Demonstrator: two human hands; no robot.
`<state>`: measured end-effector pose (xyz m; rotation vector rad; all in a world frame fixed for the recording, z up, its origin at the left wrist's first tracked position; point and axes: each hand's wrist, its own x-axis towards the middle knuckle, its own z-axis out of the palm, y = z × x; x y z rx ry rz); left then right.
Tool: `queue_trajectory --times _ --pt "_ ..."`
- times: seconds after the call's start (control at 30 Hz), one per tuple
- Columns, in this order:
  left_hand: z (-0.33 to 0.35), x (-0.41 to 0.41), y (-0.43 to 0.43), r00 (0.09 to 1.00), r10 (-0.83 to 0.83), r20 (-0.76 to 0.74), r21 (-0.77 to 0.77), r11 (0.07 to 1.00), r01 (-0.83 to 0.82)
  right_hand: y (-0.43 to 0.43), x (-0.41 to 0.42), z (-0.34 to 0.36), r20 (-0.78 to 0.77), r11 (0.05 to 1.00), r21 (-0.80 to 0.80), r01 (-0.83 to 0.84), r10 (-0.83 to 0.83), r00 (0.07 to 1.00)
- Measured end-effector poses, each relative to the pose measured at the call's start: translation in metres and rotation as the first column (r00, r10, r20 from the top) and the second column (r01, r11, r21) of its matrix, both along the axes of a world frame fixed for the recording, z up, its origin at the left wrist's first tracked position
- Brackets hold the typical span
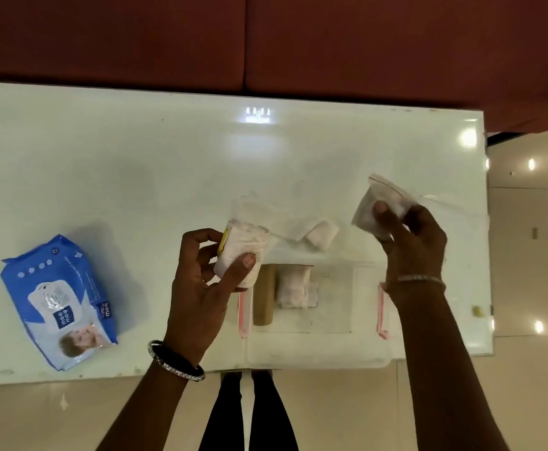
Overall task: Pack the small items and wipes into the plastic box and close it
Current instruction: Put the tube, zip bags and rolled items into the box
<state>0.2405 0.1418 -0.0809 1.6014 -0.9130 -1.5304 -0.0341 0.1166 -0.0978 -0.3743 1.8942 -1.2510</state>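
While the clear plastic box (pixel 318 346) sits open at the near edge of the white table (pixel 135 164), both hands are raised above it, each holding a small item.

Inside the box lie a brown cardboard tube (pixel 262 296) and, just beside it, a small zip bag of white pads (pixel 293 287); the box's pink latches show at its left and right sides. The left hand (pixel 201 288) is closed around a rolled white pad with a yellow edge (pixel 243 252), thumb pressed on its front. The right hand (pixel 412 242) pinches a clear zip bag of white contents (pixel 376 206) between thumb and fingers. Beyond the box rests a folded white cloth roll (pixel 321 234). The blue pack of wipes (pixel 61 301) lies well apart at the table's left.
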Motion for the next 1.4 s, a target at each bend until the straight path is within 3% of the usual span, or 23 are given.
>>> queue_trajectory --times 0.1,0.23,0.47,0.83,0.97,1.0,1.07,1.17,1.27,1.4 --pt "0.003 0.004 0.009 1.000 -0.020 -0.001 0.028 0.999 0.020 0.046 0.011 0.028 0.077 0.987 0.013 -0.163 0.162 0.984" --pt "0.003 0.008 0.019 0.997 -0.069 0.030 0.054 0.996 0.067 0.094 0.027 0.023 0.101 0.942 0.207 -0.265 0.249 0.963" --pt "0.002 0.005 0.038 0.990 -0.129 0.056 0.082 0.989 0.124 0.100 0.046 -0.033 -0.154 0.819 0.548 -0.171 0.299 0.942" --pt "0.008 -0.005 0.058 0.980 -0.180 0.086 0.133 0.977 0.168 0.086 0.062 -0.047 -0.254 0.807 0.566 -0.170 0.367 0.895" --pt "0.010 -0.010 0.059 0.960 -0.246 0.131 0.094 0.967 0.235 0.104 0.072 -0.010 -0.373 0.875 0.433 -0.216 0.392 0.841" --pt "0.010 -0.011 0.060 0.957 -0.261 0.128 0.090 0.964 0.250 0.108 0.073 0.001 -0.336 0.886 0.385 -0.259 0.396 0.855" --pt "0.010 -0.013 0.062 0.950 -0.290 0.117 0.100 0.955 0.280 0.114 0.076 0.021 -0.121 0.872 0.281 -0.402 0.448 0.886" --pt "0.010 -0.017 0.066 0.916 -0.374 0.144 0.106 0.926 0.361 0.124 0.081 0.037 0.164 0.776 0.142 -0.614 0.593 0.788" --pt "0.010 -0.020 0.070 0.869 -0.457 0.188 0.118 0.889 0.442 0.133 0.081 0.038 0.219 0.717 0.108 -0.689 0.659 0.720" --pt "0.011 -0.022 0.076 0.868 -0.479 0.128 0.178 0.872 0.455 0.138 0.067 0.032 0.259 0.778 0.149 -0.611 0.565 0.783"
